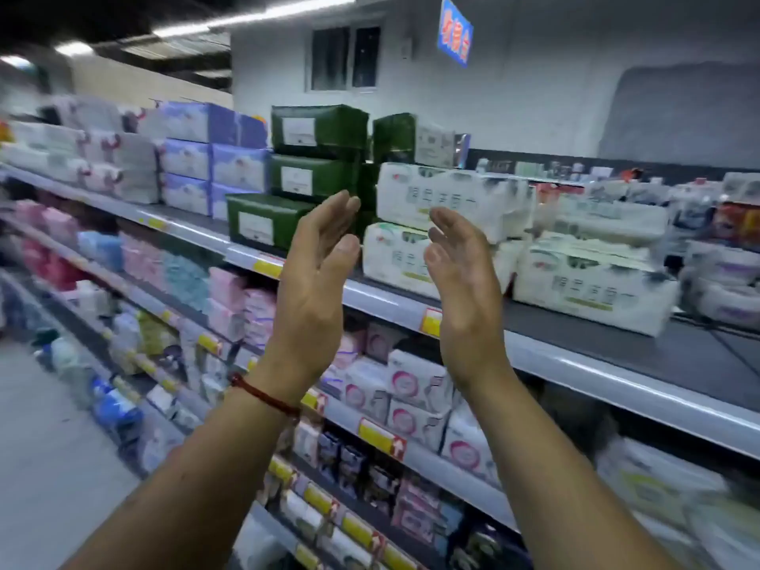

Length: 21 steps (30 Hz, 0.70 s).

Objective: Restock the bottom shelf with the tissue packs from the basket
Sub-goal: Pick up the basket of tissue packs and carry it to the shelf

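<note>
Both my hands are raised in front of the top shelf, palms facing each other with a gap between them. My left hand (314, 281) has a red string at the wrist and its fingers are straight and hold nothing. My right hand (464, 281) is likewise empty with relaxed fingers. Behind them on the top shelf lie white tissue packs (436, 199) stacked two high and dark green packs (316, 158). No basket and no bottom shelf are in view. The picture is blurred by motion.
The top shelf (617, 355) has a bare dark stretch at the right front, beside more white packs (592, 285). Purple and white packs (214, 158) fill its left end. Lower shelves (382, 438) carry small pink and white packs with yellow price tags. The aisle floor (49, 446) lies at the left.
</note>
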Each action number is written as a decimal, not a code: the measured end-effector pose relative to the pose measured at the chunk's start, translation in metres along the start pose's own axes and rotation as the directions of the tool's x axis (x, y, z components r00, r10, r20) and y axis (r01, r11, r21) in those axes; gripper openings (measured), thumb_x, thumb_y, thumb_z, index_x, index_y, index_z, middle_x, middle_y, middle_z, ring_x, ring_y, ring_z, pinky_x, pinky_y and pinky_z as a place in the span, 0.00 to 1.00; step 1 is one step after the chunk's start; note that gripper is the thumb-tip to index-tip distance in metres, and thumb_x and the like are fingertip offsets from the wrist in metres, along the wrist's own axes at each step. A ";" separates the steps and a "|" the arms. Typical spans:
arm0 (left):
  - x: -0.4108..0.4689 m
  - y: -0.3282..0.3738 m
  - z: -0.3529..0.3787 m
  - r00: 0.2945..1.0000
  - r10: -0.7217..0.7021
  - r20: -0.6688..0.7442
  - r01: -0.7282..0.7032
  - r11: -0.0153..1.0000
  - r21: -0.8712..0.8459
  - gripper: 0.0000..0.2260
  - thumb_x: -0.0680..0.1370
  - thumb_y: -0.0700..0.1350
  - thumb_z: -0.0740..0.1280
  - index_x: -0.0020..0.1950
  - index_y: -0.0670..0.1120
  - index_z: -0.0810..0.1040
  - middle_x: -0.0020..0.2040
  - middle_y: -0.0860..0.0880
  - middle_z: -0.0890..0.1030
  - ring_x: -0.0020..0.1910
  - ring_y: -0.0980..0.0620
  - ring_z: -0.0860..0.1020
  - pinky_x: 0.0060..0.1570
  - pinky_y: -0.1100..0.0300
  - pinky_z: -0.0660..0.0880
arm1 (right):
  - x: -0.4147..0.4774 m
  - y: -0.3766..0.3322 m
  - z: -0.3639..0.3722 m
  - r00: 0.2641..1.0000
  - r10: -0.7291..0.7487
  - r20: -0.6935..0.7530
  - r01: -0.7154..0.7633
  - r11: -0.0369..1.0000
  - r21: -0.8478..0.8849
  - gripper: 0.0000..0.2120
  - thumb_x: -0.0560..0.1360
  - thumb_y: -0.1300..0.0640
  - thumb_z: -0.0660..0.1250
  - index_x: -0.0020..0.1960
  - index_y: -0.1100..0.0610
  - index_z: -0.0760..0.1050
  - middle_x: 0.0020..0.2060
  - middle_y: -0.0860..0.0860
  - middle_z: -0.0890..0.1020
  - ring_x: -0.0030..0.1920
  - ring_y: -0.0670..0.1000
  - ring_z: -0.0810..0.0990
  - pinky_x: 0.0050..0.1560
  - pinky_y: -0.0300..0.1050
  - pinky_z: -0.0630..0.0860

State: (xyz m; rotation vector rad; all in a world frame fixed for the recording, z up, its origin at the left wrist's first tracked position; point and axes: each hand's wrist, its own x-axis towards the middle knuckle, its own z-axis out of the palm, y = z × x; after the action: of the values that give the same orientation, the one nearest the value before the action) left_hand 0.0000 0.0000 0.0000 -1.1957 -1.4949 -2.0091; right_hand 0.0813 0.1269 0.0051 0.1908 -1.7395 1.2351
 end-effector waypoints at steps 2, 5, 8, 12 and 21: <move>0.004 -0.005 -0.061 0.999 -0.016 -0.032 0.019 0.996 0.085 0.20 0.84 0.47 0.58 0.77 0.47 0.66 0.74 0.52 0.73 0.74 0.58 0.71 0.70 0.64 0.69 | 0.002 0.008 0.056 0.998 0.047 0.051 -0.049 0.998 0.033 0.22 0.81 0.46 0.61 0.74 0.46 0.68 0.73 0.41 0.72 0.74 0.40 0.69 0.73 0.46 0.68; 0.015 -0.020 -0.170 0.997 -0.039 -0.072 0.056 0.963 0.263 0.21 0.83 0.53 0.61 0.76 0.52 0.67 0.74 0.57 0.73 0.74 0.60 0.70 0.72 0.56 0.70 | 0.005 0.016 0.157 0.984 0.068 0.161 -0.076 0.996 0.038 0.22 0.81 0.43 0.62 0.74 0.42 0.67 0.73 0.39 0.71 0.74 0.38 0.67 0.74 0.47 0.67; 0.028 -0.028 -0.270 0.996 -0.038 -0.083 0.072 0.882 0.466 0.23 0.83 0.57 0.62 0.77 0.53 0.68 0.74 0.58 0.72 0.74 0.61 0.69 0.72 0.55 0.68 | 0.014 0.026 0.252 0.971 0.042 0.235 -0.053 0.998 0.040 0.28 0.78 0.38 0.62 0.76 0.45 0.66 0.75 0.41 0.70 0.75 0.39 0.66 0.73 0.45 0.66; 0.042 -0.032 -0.414 0.993 -0.045 -0.110 0.111 0.690 0.715 0.24 0.83 0.58 0.63 0.77 0.52 0.68 0.75 0.56 0.71 0.74 0.59 0.69 0.71 0.59 0.66 | 0.018 0.032 0.394 0.934 0.000 0.358 -0.007 1.000 0.019 0.26 0.79 0.40 0.63 0.75 0.45 0.66 0.74 0.42 0.70 0.73 0.39 0.67 0.72 0.42 0.65; 0.051 -0.093 -0.672 0.961 -0.124 -0.249 0.261 0.095 0.961 0.27 0.82 0.59 0.61 0.75 0.44 0.69 0.69 0.44 0.77 0.67 0.43 0.75 0.65 0.48 0.72 | 0.019 0.118 0.677 0.793 -0.066 0.605 0.186 0.973 -0.137 0.29 0.80 0.46 0.66 0.78 0.54 0.64 0.74 0.51 0.71 0.74 0.53 0.68 0.73 0.52 0.66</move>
State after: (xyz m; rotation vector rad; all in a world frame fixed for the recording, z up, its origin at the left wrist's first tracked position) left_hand -0.3710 -0.5661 -0.0687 -0.2240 -2.3492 -0.5739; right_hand -0.4084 -0.3493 -0.0761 0.6330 -2.3330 0.9502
